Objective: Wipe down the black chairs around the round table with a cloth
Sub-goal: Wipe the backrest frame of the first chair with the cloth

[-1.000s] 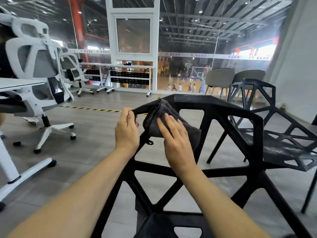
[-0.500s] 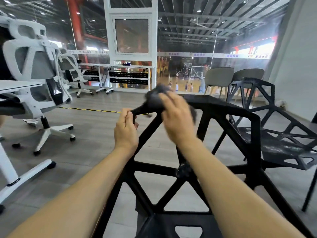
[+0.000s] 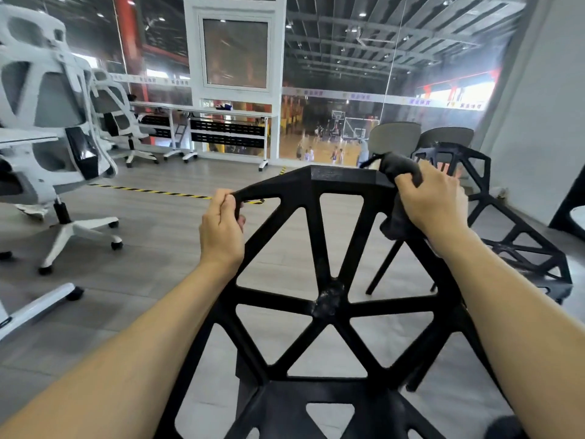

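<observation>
Now on the near black chair (image 3: 319,245), tipped toward the wearer. Right hand (image 3: 433,204) clenched round the dark cloth (image 3: 399,172), bunched over the top rail's right corner to rub that edge. Left hand (image 3: 221,229) gripping the rail's left end (likely to steady the frame). Second black chair (image 3: 519,236) close behind, right. White office chair (image 3: 53,122) off left.

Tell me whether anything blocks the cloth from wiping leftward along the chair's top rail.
Only the left hand, which grips the rail's left slope. The cloth, under the right hand, has bare top rail up to there.
</observation>
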The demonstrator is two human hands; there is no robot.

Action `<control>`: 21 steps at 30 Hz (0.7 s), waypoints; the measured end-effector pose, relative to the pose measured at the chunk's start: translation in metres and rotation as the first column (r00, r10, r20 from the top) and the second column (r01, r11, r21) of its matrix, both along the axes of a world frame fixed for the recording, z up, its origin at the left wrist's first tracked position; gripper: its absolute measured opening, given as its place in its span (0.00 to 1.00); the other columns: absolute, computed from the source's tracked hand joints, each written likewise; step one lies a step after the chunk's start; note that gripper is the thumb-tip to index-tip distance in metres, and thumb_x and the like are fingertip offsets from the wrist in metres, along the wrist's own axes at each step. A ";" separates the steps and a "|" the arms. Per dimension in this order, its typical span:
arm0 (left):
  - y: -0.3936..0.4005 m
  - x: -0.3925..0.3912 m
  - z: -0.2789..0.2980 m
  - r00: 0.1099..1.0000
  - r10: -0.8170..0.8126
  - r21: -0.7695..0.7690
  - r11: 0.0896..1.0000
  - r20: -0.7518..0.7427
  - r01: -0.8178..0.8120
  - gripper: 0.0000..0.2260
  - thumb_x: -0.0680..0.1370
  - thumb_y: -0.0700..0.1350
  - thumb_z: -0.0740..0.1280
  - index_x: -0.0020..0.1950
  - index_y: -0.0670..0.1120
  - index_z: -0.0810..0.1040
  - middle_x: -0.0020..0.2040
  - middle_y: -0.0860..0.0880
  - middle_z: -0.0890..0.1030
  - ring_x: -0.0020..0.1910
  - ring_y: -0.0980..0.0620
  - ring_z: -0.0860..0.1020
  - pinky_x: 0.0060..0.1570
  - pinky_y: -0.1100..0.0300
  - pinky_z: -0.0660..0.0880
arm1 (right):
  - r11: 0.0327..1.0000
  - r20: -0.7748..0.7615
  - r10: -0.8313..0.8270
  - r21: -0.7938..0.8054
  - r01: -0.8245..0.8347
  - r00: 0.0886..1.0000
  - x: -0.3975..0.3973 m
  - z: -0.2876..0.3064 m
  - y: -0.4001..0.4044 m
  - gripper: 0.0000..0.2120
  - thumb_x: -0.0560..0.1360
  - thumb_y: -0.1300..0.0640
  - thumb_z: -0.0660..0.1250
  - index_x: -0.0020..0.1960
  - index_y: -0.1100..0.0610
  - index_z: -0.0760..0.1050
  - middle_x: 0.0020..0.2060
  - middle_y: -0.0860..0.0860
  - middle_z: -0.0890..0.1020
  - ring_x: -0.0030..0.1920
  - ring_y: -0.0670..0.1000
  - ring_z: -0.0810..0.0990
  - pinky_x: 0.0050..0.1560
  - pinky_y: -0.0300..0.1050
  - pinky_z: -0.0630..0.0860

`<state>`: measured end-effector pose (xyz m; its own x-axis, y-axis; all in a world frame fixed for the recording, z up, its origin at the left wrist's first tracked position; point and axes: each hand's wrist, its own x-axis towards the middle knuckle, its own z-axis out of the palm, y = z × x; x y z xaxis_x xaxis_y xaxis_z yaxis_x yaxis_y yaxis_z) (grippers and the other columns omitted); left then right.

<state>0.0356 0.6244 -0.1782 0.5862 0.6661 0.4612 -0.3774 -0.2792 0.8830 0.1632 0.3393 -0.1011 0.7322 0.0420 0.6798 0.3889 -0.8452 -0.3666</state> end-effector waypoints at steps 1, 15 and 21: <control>-0.001 0.000 0.000 1.000 -0.007 -0.010 1.000 -0.006 0.007 0.14 0.85 0.47 0.54 0.42 0.51 0.72 0.35 0.49 0.72 0.28 0.54 0.68 0.27 0.62 0.65 | 0.999 -0.017 -0.022 0.024 0.022 1.000 -0.001 -0.001 -0.002 0.09 0.78 0.46 0.59 0.46 0.51 0.70 0.44 0.58 0.78 0.46 0.62 0.75 0.44 0.52 0.67; 0.003 -0.125 -0.065 0.808 0.248 0.431 0.902 -0.535 0.009 0.12 0.84 0.49 0.55 0.67 0.58 0.67 0.52 0.55 0.78 0.54 0.45 0.78 0.55 0.46 0.74 | 0.940 0.260 0.320 -0.210 -0.271 0.911 0.011 -0.019 0.112 0.20 0.82 0.51 0.56 0.66 0.63 0.74 0.66 0.62 0.75 0.64 0.67 0.72 0.68 0.63 0.66; -0.033 -0.164 -0.101 0.631 0.453 0.581 0.814 -0.630 -0.003 0.21 0.84 0.43 0.49 0.76 0.57 0.56 0.60 0.54 0.78 0.47 0.44 0.78 0.46 0.49 0.74 | 0.763 0.311 0.647 -0.249 -0.597 0.696 -0.030 -0.049 0.184 0.22 0.83 0.59 0.62 0.76 0.60 0.68 0.77 0.56 0.66 0.78 0.58 0.61 0.80 0.49 0.52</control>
<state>-0.1285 0.5910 -0.2791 0.7256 0.6390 0.2553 0.4478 -0.7202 0.5300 0.1329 0.5231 -0.1502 0.2143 0.4969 0.8410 0.9214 -0.3885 -0.0052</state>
